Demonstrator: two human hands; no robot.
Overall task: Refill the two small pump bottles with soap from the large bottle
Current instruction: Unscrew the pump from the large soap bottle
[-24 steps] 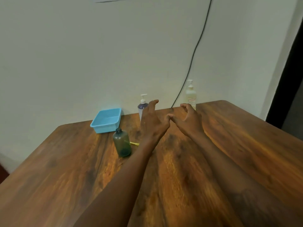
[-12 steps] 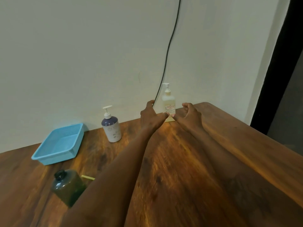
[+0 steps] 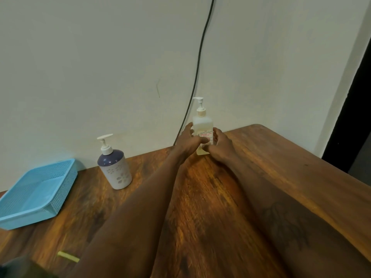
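Far left on the tabletop [image 3: 281,157] sits a blue mesh basket [image 3: 38,195], then the purple-topped pump bottle [image 3: 115,169], untouched. Against the back wall the clear pump bottle [image 3: 202,125] stands upright between two outstretched arms. The left grip [image 3: 187,140] wraps its left side, thumb across the label, and the right grip [image 3: 218,145] curls round its right. Both are equally near, so drawing it closer looks next.
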